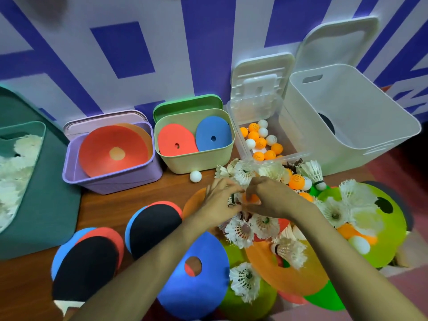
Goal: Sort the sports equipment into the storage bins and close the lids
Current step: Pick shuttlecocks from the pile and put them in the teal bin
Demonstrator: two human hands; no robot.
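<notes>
I see a brown wooden worktop. Across the upper frame, left to right, stand a teal bin, purple bin, pale green bin, clear bin and white bin. A white ball lies loose at centre. Two paddles lie lower left, and discs and shuttlecocks are heaped lower right.

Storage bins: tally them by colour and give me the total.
Dark green bin: 1
Purple bin: 1
Pale green bin: 1
Clear bin: 1
White bin: 1
Total: 5
</notes>
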